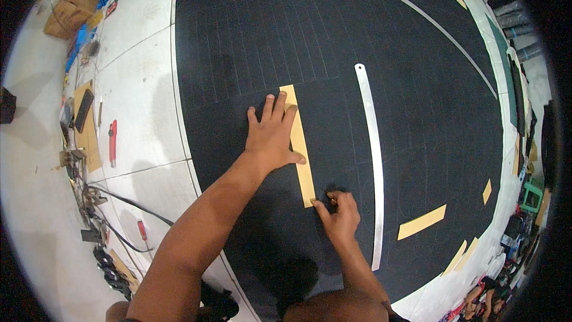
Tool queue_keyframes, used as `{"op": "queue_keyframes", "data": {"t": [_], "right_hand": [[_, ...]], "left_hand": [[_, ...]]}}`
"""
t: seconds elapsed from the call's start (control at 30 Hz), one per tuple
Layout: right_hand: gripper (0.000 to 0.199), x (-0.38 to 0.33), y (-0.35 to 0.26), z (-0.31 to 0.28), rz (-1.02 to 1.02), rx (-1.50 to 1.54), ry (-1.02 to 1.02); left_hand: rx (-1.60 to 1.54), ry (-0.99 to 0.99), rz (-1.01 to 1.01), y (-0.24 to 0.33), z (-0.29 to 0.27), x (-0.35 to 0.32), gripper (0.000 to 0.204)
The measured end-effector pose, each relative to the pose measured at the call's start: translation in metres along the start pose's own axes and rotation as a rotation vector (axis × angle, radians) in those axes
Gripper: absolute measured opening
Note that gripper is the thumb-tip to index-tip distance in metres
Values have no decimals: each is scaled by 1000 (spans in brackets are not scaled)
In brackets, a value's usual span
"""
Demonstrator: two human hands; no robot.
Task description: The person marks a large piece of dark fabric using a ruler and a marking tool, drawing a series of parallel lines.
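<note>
The left hand (272, 134) lies flat on a long tan strip (298, 143) that rests on a large black sheet (238, 42). Its fingers (280, 104) are spread apart and stretched out, pressing the strip down, with the thumb pointing toward the strip's right edge. The strip runs nearly straight away from the person, from just past the fingertips down to the right hand.

The right hand (338, 214) sits at the near end of the strip, just beside its lower right corner. Its fingers (325, 206) are curled together around a small dark tool (329, 197); what kind of tool it is cannot be told. The tip meets the sheet right by the strip's edge.

To the right of both hands, a long thin metal ruler (372, 161) lies on the sheet, roughly parallel to the strip and apart from it. More short tan strips (422, 222) lie scattered near the right edge of the sheet. Faint parallel lines mark the black surface above the left hand.

The sheet lies on a pale tiled floor (143, 95). On the left, a red-handled tool (112, 140), cables (119, 203) and cardboard pieces (71, 6) lie well apart from the hands.
</note>
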State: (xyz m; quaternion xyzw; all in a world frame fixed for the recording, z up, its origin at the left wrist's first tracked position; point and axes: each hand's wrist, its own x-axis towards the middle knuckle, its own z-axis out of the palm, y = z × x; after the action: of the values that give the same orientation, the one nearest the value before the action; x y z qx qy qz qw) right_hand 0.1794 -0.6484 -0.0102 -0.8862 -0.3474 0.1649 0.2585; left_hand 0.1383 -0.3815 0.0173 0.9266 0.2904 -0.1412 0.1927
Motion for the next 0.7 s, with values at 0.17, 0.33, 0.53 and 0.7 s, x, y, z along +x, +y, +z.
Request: {"op": "queue_keyframes", "data": {"t": [0.17, 0.33, 0.53, 0.7], "right_hand": [[39, 2, -7, -3, 36, -28, -34], [38, 2, -1, -2, 71, 41, -30], [37, 1, 0, -3, 68, 18, -45], [39, 1, -6, -6, 22, 13, -21]], "left_hand": [[-49, 44, 16, -9, 6, -1, 124], [-45, 49, 34, -7, 8, 0, 124], [-38, 58, 43, -8, 8, 0, 125], [24, 36, 24, -4, 9, 1, 126]]}}
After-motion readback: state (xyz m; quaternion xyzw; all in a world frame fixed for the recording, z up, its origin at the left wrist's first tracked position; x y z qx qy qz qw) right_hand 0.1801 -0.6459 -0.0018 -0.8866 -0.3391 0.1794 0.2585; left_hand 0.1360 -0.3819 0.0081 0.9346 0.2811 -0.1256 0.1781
